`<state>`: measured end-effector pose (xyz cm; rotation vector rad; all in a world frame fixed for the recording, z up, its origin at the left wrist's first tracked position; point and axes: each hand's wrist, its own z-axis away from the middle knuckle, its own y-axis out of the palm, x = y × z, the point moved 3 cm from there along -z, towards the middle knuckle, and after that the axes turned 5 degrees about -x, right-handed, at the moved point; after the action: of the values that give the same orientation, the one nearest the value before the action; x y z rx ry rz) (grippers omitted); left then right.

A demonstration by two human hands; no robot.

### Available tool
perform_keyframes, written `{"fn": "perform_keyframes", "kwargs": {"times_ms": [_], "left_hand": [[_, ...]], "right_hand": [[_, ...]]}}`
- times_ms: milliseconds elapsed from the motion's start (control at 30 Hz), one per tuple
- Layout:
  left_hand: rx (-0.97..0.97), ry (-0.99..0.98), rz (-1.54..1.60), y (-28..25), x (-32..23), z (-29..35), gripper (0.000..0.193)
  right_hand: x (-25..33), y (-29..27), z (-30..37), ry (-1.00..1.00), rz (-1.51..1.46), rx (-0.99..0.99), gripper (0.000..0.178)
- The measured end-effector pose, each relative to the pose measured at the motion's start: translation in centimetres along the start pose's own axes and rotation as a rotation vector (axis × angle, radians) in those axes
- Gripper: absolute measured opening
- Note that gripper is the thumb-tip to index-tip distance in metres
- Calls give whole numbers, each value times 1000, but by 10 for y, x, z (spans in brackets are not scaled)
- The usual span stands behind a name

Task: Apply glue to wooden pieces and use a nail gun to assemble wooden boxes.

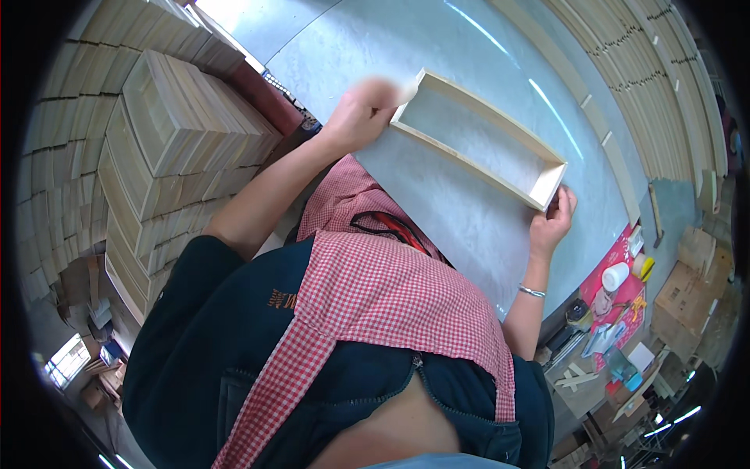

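A long, narrow rectangular frame of pale wood (pixel 469 163) is held at a slant over the light grey-blue worktop (pixel 461 227). The worktop shows through its middle. My right hand (pixel 553 219) grips its near right corner, fingers curled round the end. At the opposite end is my left hand (pixel 363 116), closed, its upper part smeared by motion. Something pale and blurred lies between the left fingers and the frame's short end; I cannot make out what it is.
Tall stacks of wooden frames (pixel 180 117) stand close on my left. Rows of pale wooden strips (pixel 625 78) line the far right. Beside my right arm, a pink cloth (pixel 605 283) carries a white cup-like container (pixel 615 275) and small tools. Flattened cardboard (pixel 691 293) lies beyond.
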<state>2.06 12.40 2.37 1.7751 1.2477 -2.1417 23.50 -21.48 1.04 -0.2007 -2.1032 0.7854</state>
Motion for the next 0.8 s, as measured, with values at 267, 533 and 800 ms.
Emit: {"fn": "perform_keyframes", "kwargs": {"times_ms": [267, 533, 800], "left_hand": [[166, -238, 593, -11, -8, 15, 32], [365, -231, 558, -20, 4, -6, 35], [263, -227, 486, -15, -5, 3, 32]], "right_hand": [[23, -22, 16, 306, -146, -24, 26], [18, -19, 15, 545, -472, 202, 25], [18, -23, 6, 565, -512, 258, 22]]}}
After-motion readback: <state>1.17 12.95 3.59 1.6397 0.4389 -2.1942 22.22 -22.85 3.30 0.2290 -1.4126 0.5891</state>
